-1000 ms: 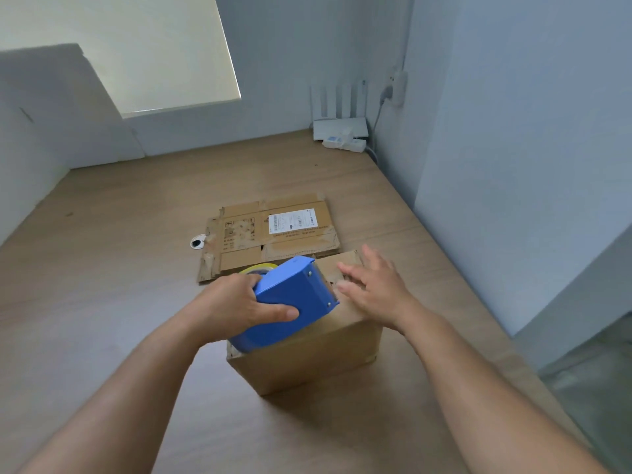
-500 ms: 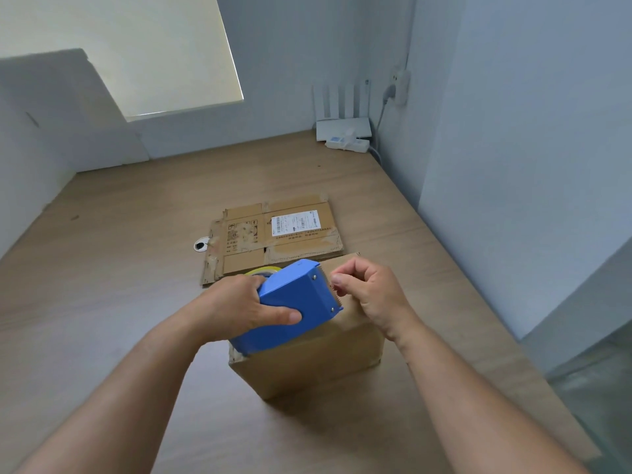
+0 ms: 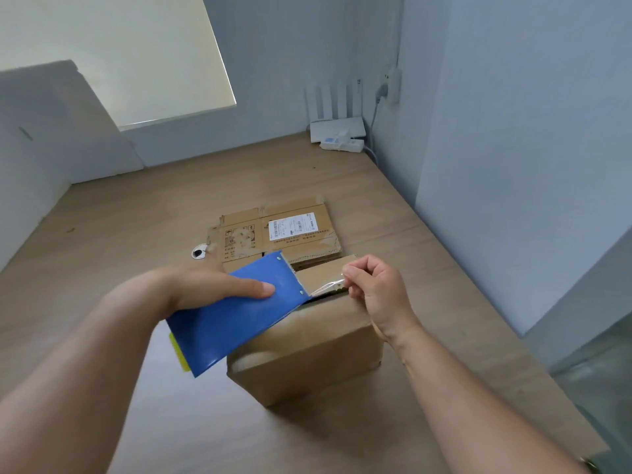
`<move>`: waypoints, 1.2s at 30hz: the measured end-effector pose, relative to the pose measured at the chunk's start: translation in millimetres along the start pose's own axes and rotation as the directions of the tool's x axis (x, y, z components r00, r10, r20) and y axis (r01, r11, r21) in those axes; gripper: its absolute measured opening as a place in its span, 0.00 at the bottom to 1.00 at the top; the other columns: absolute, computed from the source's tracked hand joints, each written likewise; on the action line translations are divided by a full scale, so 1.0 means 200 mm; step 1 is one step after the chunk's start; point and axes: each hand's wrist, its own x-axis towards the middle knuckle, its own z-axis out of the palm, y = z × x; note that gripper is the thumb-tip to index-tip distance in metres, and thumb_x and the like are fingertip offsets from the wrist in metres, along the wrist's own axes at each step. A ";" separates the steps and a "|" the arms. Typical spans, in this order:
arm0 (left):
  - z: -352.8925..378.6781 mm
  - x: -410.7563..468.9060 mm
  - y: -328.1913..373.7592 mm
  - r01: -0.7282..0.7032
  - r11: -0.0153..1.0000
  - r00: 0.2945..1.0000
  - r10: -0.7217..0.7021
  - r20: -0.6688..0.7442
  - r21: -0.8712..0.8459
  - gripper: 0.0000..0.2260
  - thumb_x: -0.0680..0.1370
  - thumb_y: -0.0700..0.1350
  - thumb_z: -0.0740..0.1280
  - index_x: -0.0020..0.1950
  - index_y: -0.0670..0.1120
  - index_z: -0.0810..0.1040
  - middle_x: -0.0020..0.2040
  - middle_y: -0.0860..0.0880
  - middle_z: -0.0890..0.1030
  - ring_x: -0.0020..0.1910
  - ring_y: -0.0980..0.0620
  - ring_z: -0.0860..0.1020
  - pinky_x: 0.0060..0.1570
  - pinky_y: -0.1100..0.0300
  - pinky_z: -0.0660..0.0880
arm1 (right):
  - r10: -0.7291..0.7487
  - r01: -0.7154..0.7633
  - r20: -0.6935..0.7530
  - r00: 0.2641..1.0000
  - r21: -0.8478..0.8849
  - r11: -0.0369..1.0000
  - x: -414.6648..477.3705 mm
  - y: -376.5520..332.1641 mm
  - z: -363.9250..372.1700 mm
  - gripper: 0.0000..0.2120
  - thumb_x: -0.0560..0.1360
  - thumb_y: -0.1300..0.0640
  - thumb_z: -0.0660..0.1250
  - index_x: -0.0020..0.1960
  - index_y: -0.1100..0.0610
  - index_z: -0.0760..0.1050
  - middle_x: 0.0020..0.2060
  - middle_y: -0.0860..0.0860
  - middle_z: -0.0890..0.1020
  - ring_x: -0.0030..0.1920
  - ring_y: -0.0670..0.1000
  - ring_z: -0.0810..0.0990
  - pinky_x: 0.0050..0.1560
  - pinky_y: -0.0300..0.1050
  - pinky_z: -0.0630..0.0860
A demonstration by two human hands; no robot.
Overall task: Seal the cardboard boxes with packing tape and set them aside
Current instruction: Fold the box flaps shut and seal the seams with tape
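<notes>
A small brown cardboard box (image 3: 307,357) stands on the wooden floor in front of me. My left hand (image 3: 205,289) grips a blue tape dispenser (image 3: 236,319), tilted over the box's top left, thumb along its side. A short strip of clear tape (image 3: 328,285) runs from the dispenser's front end to my right hand (image 3: 376,292), which pinches the tape's free end over the box's far top edge. The top flaps show a dark gap under the tape. A yellow tape roll edge peeks out at the dispenser's lower left.
A flattened cardboard box (image 3: 277,234) with a white label lies just behind the box. A small white round object (image 3: 199,251) sits at its left. A white router and power strip (image 3: 338,131) stand in the far corner. A wall runs close on the right.
My left hand has tilted and drawn the dispenser back toward the left. My right hand, flat on the box a second ago, now pinches the tape end pulled out from it.
</notes>
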 end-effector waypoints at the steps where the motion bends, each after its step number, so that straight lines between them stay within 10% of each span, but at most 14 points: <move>1: 0.01 0.03 0.03 0.025 1.000 1.000 -0.025 0.005 0.013 0.34 0.53 0.69 0.77 0.52 0.53 0.77 0.47 0.50 0.83 0.44 0.49 0.82 0.46 0.56 0.77 | 0.024 -0.022 -0.035 0.999 0.054 0.998 0.00 -0.01 0.00 0.11 0.74 0.66 0.66 0.34 0.57 0.75 0.26 0.49 0.76 0.25 0.44 0.69 0.28 0.35 0.68; 7: 0.05 0.17 0.26 0.130 0.955 0.982 -0.160 0.096 0.266 0.27 0.62 0.68 0.73 0.51 0.50 0.79 0.51 0.49 0.81 0.50 0.48 0.80 0.59 0.52 0.74 | -0.126 0.018 -0.199 0.972 -0.473 0.881 -0.06 0.01 -0.01 0.14 0.76 0.56 0.65 0.33 0.54 0.69 0.28 0.47 0.74 0.30 0.44 0.70 0.29 0.34 0.65; 23: 0.08 0.23 0.45 0.109 0.955 0.961 -0.172 0.215 0.277 0.22 0.70 0.63 0.71 0.52 0.47 0.79 0.51 0.45 0.83 0.50 0.45 0.82 0.57 0.55 0.75 | 0.280 -0.318 -0.278 0.919 -0.103 0.942 0.08 0.20 -0.16 0.13 0.75 0.59 0.65 0.32 0.56 0.70 0.28 0.52 0.73 0.30 0.51 0.71 0.35 0.44 0.66; 27: 0.09 0.23 0.46 0.102 0.949 0.961 -0.172 0.218 0.297 0.21 0.70 0.63 0.70 0.51 0.47 0.79 0.51 0.46 0.83 0.48 0.46 0.81 0.56 0.55 0.75 | 0.447 -0.464 -0.201 0.872 -0.045 0.885 0.10 0.20 -0.17 0.10 0.73 0.51 0.67 0.38 0.55 0.72 0.28 0.52 0.73 0.25 0.49 0.69 0.29 0.37 0.64; 30: 0.10 0.22 0.48 0.088 0.949 0.964 -0.159 0.215 0.304 0.20 0.70 0.63 0.70 0.49 0.47 0.78 0.48 0.46 0.82 0.45 0.47 0.81 0.53 0.56 0.75 | 0.544 -0.597 -0.259 0.798 -0.220 0.772 0.08 0.23 -0.20 0.26 0.64 0.37 0.69 0.52 0.54 0.71 0.41 0.53 0.74 0.33 0.53 0.72 0.25 0.38 0.68; 36: 0.10 0.23 0.46 0.075 0.952 0.961 -0.149 0.234 0.298 0.21 0.70 0.63 0.70 0.50 0.47 0.77 0.50 0.46 0.82 0.47 0.46 0.81 0.54 0.55 0.75 | 0.065 -0.280 -0.369 0.927 -0.566 0.775 0.00 0.15 -0.17 0.15 0.79 0.52 0.57 0.40 0.61 0.75 0.37 0.56 0.77 0.42 0.59 0.75 0.39 0.50 0.69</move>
